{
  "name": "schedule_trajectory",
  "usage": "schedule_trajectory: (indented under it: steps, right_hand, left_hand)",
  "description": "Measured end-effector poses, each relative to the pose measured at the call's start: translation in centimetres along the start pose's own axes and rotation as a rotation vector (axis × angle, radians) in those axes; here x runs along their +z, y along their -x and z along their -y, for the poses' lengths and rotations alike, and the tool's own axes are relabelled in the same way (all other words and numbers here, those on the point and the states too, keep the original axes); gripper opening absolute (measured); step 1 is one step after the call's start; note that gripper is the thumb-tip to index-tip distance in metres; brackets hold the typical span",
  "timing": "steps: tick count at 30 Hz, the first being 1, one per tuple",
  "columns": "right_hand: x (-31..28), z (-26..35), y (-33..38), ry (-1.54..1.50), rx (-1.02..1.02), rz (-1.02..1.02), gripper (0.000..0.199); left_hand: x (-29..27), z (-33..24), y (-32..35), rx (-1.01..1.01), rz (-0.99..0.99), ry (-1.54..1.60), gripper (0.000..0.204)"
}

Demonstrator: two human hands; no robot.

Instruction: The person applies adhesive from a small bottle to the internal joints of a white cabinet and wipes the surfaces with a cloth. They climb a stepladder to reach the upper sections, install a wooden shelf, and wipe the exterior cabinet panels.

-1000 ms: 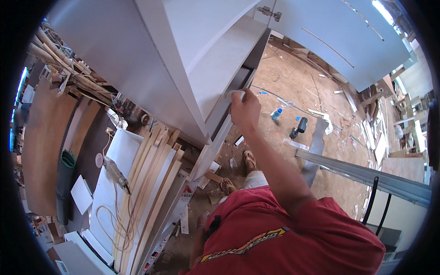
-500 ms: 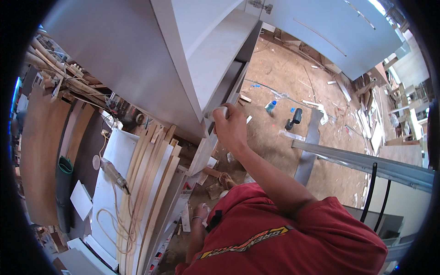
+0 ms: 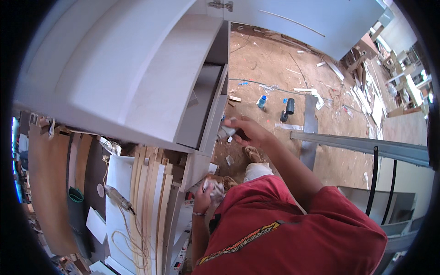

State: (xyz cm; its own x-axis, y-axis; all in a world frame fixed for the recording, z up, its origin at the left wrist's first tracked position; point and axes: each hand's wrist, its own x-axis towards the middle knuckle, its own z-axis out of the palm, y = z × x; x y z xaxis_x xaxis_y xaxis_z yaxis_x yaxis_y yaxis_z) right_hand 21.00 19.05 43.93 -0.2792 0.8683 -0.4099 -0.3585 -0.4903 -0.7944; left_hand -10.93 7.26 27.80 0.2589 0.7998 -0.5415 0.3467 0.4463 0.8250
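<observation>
My right hand (image 3: 251, 131) is in front of the grey cabinet's drawer (image 3: 218, 103), with its fingers curled round a small whitish object (image 3: 226, 131), perhaps a bottle or a wad; its kind is unclear. Lower down, close to my body, my left hand (image 3: 202, 200) grips a crumpled whitish cloth (image 3: 215, 189). The cabinet (image 3: 151, 78) has pale inner surfaces, and its door (image 3: 293, 23) stands swung out on a metal hinge (image 3: 221, 5). The drawer sits near the cabinet's lower edge, its dark inside partly visible.
Long wooden strips (image 3: 151, 201) lie at the left beside a corded power tool (image 3: 118, 198). On the sandy floor stand a blue-capped bottle (image 3: 261, 101) and a black cordless drill (image 3: 288, 110). A metal beam (image 3: 357, 143) juts in from the right. Offcuts (image 3: 362, 98) litter the far right.
My right hand has come off the cabinet's front edge, moving right and down with the whitish object. My left hand has risen with the cloth. The view has shifted, showing more of the cabinet's inside.
</observation>
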Motion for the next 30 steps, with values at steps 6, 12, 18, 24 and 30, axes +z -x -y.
schedule_trajectory:
  steps: [6, 12, 18, 24, 30]
  right_hand:
    - [-6.7, -5.5, 1.1, 0.341, 0.083, -0.055, 0.045]
    - [-14.9, -10.1, -1.3, 0.270, 0.114, -0.083, 0.034]
    - [-28.7, -13.7, -5.7, -0.035, 0.327, -0.144, 0.018]
    - [-45.5, -25.5, -10.3, -0.306, 0.102, -0.954, 0.021]
    - [-52.5, -38.2, -12.8, -0.317, -0.030, -1.138, 0.025]
  left_hand:
    - [6.7, -12.3, -4.8, 0.048, 0.072, 0.463, 0.050]
    - [13.4, -14.2, -11.1, -0.083, 0.140, -0.236, 0.043]
    - [21.7, -12.7, -18.9, -0.051, 0.162, -0.242, 0.043]
    - [23.4, 3.3, -22.4, -0.244, 0.279, -0.420, 0.054]
    - [26.1, 13.2, -21.7, -0.156, 0.609, -0.868, 0.061]
